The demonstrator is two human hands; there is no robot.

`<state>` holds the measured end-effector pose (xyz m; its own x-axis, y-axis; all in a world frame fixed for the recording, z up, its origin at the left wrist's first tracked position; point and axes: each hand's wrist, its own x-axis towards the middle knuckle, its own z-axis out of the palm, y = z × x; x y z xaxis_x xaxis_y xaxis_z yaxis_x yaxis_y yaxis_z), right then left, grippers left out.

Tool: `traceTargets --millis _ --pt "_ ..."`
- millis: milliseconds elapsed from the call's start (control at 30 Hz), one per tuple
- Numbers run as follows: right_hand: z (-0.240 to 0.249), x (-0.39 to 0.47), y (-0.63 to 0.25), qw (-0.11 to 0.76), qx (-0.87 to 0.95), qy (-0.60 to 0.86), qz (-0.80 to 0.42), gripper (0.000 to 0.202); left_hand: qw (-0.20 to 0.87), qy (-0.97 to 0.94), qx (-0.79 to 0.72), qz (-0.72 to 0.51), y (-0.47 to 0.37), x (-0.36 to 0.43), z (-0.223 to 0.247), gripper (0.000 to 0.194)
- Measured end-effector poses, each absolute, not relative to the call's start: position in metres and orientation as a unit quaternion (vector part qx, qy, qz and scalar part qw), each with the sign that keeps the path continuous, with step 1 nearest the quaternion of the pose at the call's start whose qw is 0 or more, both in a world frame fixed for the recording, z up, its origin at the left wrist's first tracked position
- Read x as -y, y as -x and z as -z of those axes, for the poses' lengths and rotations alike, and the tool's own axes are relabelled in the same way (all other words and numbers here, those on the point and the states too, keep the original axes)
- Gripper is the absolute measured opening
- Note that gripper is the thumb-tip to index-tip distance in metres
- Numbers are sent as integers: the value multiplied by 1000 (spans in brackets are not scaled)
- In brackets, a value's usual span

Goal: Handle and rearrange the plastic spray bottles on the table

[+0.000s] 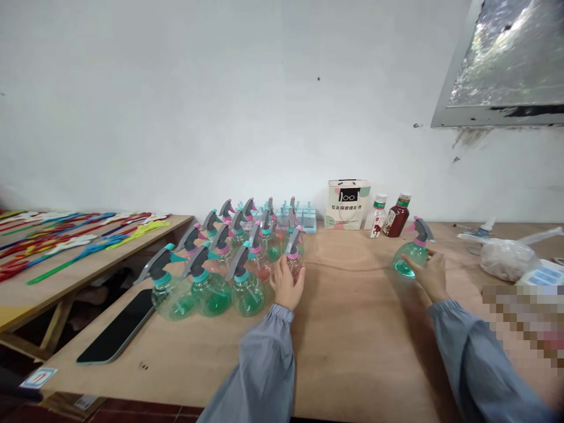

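Several round clear spray bottles with grey trigger heads and pink or teal collars stand grouped left of centre; one at the front holds green liquid (249,296). My left hand (288,283) is wrapped round a pink-collared spray bottle (294,258) at the group's right side. Further right, my right hand (429,275) grips a separate spray bottle (410,258) with a pink collar and a little green liquid, upright at table height. Its fingertips rest on the bottle's right side.
Behind stand a light blue rack (308,217), a paper bag (347,205) and two drink bottles (397,216). A phone (117,326) lies front left. At right is a plastic bag (507,258). Colourful strips (88,249) cover the left table.
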<state>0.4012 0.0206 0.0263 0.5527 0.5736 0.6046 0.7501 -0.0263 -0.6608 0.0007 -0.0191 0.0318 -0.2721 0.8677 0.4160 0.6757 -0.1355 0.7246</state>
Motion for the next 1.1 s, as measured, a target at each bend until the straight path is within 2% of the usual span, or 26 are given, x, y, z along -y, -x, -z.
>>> traceTargets --millis 167,333,433,567,667,767,833,900,1033,1100 --pt "-52 -56 -414 486 440 752 66 84 114 -592 -651 -462 -2 20 -32 66" --pt "-58 -70 -419 482 441 755 55 92 110 -602 -654 -445 -3 24 -33 66" --pt "-51 -65 -413 531 408 736 99 98 99 -615 -650 -434 -7 26 -31 66" --pt "-33 -36 -361 615 504 584 161 86 52 -649 -642 -406 -24 33 -22 69" --pt "-28 0 -295 573 657 485 66 72 -12 -684 -620 -385 -42 42 -15 72" --pt "-39 28 -236 516 732 443 -38 85 -107 -708 -584 -382 -59 52 -10 74" --pt "-52 37 -211 513 737 427 -112 93 -167 -719 -554 -385 -67 58 -6 75" --pt "-63 36 -197 529 711 424 -186 90 -194 -729 -526 -394 -72 62 -2 76" --pt "-66 28 -187 571 655 429 -248 70 -141 -760 -461 -436 -67 63 3 86" --pt "-61 28 -185 588 645 425 -241 61 -82 -764 -412 -489 -58 57 0 79"
